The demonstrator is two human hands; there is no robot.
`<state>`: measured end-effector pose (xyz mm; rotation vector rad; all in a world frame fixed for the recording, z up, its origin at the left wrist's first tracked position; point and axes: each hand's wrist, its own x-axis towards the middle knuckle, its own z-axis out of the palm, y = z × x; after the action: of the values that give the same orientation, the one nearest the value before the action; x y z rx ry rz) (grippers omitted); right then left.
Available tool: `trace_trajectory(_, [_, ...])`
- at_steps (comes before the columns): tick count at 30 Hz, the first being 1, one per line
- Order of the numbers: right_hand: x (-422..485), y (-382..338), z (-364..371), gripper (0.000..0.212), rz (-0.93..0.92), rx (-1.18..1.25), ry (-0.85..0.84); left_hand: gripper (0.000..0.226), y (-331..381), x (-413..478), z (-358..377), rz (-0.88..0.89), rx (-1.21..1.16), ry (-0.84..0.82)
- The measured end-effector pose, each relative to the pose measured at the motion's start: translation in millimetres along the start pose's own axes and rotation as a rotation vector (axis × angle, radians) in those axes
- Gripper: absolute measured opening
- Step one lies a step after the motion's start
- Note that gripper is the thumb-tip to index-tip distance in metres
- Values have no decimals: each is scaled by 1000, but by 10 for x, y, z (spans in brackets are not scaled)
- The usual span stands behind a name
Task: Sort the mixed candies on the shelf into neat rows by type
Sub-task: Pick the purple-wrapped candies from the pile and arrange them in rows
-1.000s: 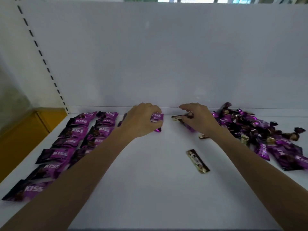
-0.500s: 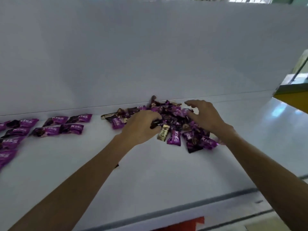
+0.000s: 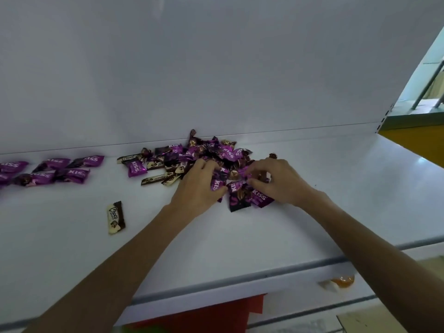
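A mixed pile of candies [image 3: 201,152] lies against the back wall of the white shelf [image 3: 336,188]: purple KISS packets, brown twist-wrapped sweets and cream-and-brown Choco bars. My left hand [image 3: 199,186] rests on the pile's front edge, its fingers curled around a purple KISS packet [image 3: 217,185]. My right hand [image 3: 276,181] pinches a small purple-wrapped candy [image 3: 245,171] between thumb and fingers. Sorted KISS packets [image 3: 69,169] lie in rows at the left. One Choco bar [image 3: 115,217] lies alone in front.
The shelf's front edge [image 3: 240,282] runs across the lower view with a price rail below. A yellow shelf end [image 3: 413,143] stands at the far right. An orange candy [image 3: 342,280] sits on the lower shelf.
The view swung right from the sorted rows to the pile. Both hands moved onto the pile's front; the right hand closed from spread fingers to a pinch.
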<state>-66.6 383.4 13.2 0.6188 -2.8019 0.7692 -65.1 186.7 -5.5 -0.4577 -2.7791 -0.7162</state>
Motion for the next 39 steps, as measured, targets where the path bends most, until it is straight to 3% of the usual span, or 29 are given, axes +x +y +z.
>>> trace_trajectory(7, [23, -129, 129, 44, 13, -101, 15, 54, -14, -74, -31, 11, -39, 6])
trace_trajectory(13, [2, -197, 78, 39, -76, -68, -80, 53, -52, -145, -66, 2, -20, 14])
trace_trajectory(25, [4, -154, 108, 51, -143, -17, -164, 54, -148, -225, -112, -14, 23, 28])
trace_trajectory(30, [4, -167, 116, 50, -156, 29, -210, 58, -169, -267, -143, -46, 8, -12])
trace_trajectory(35, [33, -141, 152, 34, -161, -52, -143, 26, -125, -281, -284, 16, -103, 55])
trace_trajectory(39, [51, -124, 105, 24, -157, -36, -62, 39, -154, -295, -345, 160, 43, -26])
